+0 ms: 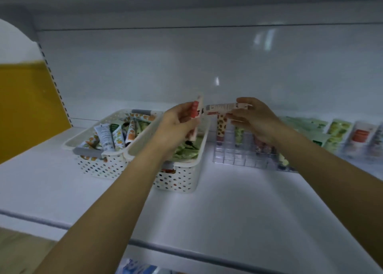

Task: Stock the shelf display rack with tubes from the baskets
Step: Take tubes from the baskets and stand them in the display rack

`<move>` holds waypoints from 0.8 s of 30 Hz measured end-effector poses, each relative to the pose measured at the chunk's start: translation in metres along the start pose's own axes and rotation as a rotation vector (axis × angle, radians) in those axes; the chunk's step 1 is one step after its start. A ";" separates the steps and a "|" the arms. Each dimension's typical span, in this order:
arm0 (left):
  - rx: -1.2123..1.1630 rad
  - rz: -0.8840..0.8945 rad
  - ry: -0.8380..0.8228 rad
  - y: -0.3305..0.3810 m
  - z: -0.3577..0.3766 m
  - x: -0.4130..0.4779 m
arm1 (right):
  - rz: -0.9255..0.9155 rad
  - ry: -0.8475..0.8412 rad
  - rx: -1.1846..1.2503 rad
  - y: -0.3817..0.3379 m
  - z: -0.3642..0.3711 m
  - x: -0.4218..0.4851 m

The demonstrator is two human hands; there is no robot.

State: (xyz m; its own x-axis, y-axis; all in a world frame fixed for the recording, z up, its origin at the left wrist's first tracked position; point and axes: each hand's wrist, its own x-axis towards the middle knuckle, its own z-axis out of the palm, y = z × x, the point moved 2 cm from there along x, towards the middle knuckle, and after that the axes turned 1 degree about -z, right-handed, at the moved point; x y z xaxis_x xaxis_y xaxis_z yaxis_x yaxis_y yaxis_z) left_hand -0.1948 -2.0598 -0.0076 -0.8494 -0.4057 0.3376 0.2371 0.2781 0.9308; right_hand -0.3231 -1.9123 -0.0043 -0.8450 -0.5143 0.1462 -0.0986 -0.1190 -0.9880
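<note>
My left hand (178,126) grips a red-and-white tube (194,112) held upright above the right basket (186,180). A pale tube (219,107) lies sideways in the grip of my right hand (252,118), above the clear display rack (234,155). Three tubes stand in the rack, among them a spotted one (221,124); my right wrist hides part of the rack. The left basket (99,166) holds several tubes with fruit prints. Green packets fill the right basket.
Both white perforated baskets and the rack stand on a white shelf (228,207). Sachets and packets (339,137) line the shelf's back right. A yellow panel (27,107) borders the left side. Another shelf runs overhead.
</note>
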 end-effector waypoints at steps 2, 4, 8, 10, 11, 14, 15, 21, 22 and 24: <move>-0.068 -0.014 -0.010 0.002 0.028 0.002 | -0.009 0.073 -0.037 0.005 -0.019 -0.008; -0.112 -0.010 -0.036 0.000 0.058 0.003 | -0.053 0.164 -0.073 0.011 -0.036 -0.019; -0.217 0.061 0.039 -0.017 0.109 0.005 | -0.167 0.284 -0.139 0.028 -0.064 -0.043; -0.274 0.073 0.143 -0.032 0.125 0.006 | -0.219 0.340 -0.213 0.037 -0.076 -0.052; -0.307 0.058 0.176 -0.038 0.132 0.006 | -0.242 0.374 -0.276 0.041 -0.082 -0.055; -0.397 -0.091 0.211 -0.058 0.147 0.009 | -0.271 0.411 -0.403 0.052 -0.092 -0.061; -0.402 -0.136 0.213 -0.063 0.151 0.010 | -0.271 0.405 -0.413 0.058 -0.093 -0.062; -0.369 -0.111 0.069 -0.082 0.159 0.011 | -0.301 0.417 -0.495 0.087 -0.086 -0.064; -0.399 -0.119 0.040 -0.085 0.159 0.012 | -0.317 0.398 -0.548 0.087 -0.085 -0.064; -0.450 -0.142 0.037 -0.087 0.159 0.015 | -0.323 0.345 -0.600 0.089 -0.083 -0.066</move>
State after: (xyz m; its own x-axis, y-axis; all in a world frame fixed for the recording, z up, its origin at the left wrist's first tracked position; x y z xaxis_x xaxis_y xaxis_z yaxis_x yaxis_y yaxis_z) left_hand -0.3034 -1.9518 -0.1061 -0.8729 -0.4454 0.1993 0.3073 -0.1844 0.9336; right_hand -0.3194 -1.8188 -0.1062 -0.8324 -0.2258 0.5060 -0.5539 0.3142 -0.7710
